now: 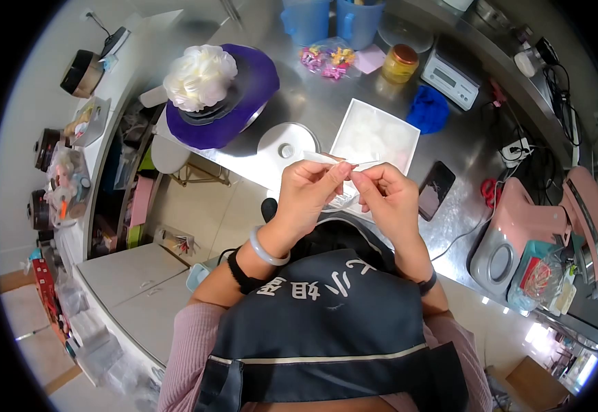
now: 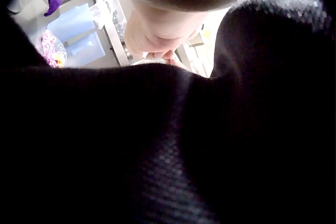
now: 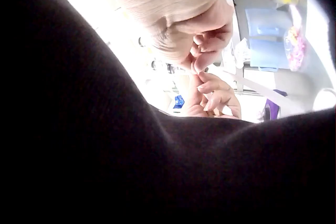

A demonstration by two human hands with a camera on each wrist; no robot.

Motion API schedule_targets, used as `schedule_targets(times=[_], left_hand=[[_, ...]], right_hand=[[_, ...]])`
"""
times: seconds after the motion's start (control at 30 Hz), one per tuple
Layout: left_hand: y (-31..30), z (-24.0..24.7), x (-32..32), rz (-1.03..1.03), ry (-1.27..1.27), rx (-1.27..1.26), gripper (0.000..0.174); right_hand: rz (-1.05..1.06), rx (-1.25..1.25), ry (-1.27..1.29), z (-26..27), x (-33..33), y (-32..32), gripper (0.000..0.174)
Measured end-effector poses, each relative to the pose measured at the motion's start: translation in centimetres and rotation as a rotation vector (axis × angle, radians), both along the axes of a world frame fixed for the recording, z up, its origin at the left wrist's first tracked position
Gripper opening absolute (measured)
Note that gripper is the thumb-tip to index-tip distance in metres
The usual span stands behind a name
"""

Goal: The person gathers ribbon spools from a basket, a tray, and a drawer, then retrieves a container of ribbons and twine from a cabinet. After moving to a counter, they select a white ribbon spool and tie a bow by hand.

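Both hands meet fingertip to fingertip over the front of the metal table. The left hand pinches a thin white strip between thumb and fingers, and the right hand pinches at the same spot. From the fingertips the white strip runs off to the right in the right wrist view, with the right hand above and the left hand below. A dark sleeve covers much of the left wrist view, where the left hand shows under a bracelet. What the fingertips cover is hidden.
Behind the hands lies a square white tray, beside a round white disc. A purple stand with a white flower is left; a blue cloth, scale and phone are right. A pink machine stands far right.
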State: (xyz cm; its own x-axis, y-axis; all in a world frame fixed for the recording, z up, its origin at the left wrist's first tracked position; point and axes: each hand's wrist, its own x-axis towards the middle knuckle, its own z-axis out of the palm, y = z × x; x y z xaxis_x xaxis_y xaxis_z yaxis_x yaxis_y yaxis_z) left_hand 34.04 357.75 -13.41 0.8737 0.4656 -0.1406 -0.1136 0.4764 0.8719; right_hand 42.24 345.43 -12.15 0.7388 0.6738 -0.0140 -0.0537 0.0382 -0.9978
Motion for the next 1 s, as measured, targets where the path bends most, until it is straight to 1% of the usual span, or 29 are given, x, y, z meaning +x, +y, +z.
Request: schedule_targets(times=[0.1,0.17,0.3,0.37,0.4,0.47,0.5,0.57,0.6,0.63,0.67,0.7,0.73,0.77,0.83,0.9,0.97,1.0], left_hand=[[-0.3,0.0,0.0,0.038,-0.010,0.015,0.016],[-0.7,0.2,0.2,0.117,-0.040,-0.031,0.015],[-0.9,0.1,0.0,0.156,-0.043,-0.057,0.015],[-0.4,-0.1,-0.3,0.096,-0.043,0.038,0.015],[-0.2,0.0,-0.3,0.089,-0.039,0.033,0.015],[-0.2,0.4,-0.4,0.080,-0.013,0.160,0.014],[-0.1,0.1,-0.4,0.077,-0.016,0.160,0.014],[0.0,-0.6,-0.5,-0.059,0.020,0.245,0.013],[-0.1,-0.5,-0.5,-0.056,0.020,0.249,0.013],[-0.1,0.0,-0.5,-0.108,0.028,0.258,0.013],[0.0,0.4,-0.6,-0.156,0.037,0.272,0.013],[0.0,0.7,-0.5,-0.143,0.003,0.215,0.014],[0.4,0.7,-0.6,-0.156,0.016,0.205,0.014],[0.7,0.7,-0.8,-0.170,0.029,0.192,0.014],[0.4,0.7,-0.7,-0.121,0.013,0.198,0.013],[0.3,0.7,-0.6,-0.081,-0.007,0.206,0.012],[0.2,0.1,-0.6,-0.074,-0.002,0.314,0.012],[0.3,-0.5,-0.6,-0.062,-0.027,0.392,0.012]], right_hand=[[0.013,-0.023,-0.039,0.2,-0.1,-0.1,0.013],[0.022,-0.035,-0.056,0.3,-0.1,-0.3,0.013],[0.069,-0.024,-0.043,0.1,-0.1,-0.7,0.012],[0.074,-0.015,-0.040,0.0,0.0,-0.9,0.012],[0.075,-0.025,-0.053,0.0,0.0,-0.7,0.011],[0.058,-0.005,-0.045,-0.7,0.1,-0.5,0.011],[0.055,-0.005,-0.047,-0.4,0.4,-0.4,0.011],[0.031,-0.005,-0.264,0.7,0.7,-0.1,0.018],[0.053,-0.018,-0.280,-0.5,1.1,-0.3,0.021],[0.061,-0.004,-0.283,-0.8,1.2,-0.1,0.021],[0.000,0.066,-0.265,-1.0,1.2,0.2,0.019],[-0.060,0.136,-0.244,-1.2,1.2,0.5,0.017],[-0.101,0.104,-0.336,-1.4,1.4,0.5,0.016],[-0.091,0.118,-0.335,-1.4,1.5,0.4,0.016],[-0.056,0.002,-0.202,-1.1,1.2,0.2,0.015],[-0.061,0.047,-0.230,-1.4,0.9,0.5,0.013],[-0.092,0.076,-0.191,-1.8,1.0,0.4,0.011],[-0.107,0.129,-0.120,-2.1,0.9,0.5,0.009]])
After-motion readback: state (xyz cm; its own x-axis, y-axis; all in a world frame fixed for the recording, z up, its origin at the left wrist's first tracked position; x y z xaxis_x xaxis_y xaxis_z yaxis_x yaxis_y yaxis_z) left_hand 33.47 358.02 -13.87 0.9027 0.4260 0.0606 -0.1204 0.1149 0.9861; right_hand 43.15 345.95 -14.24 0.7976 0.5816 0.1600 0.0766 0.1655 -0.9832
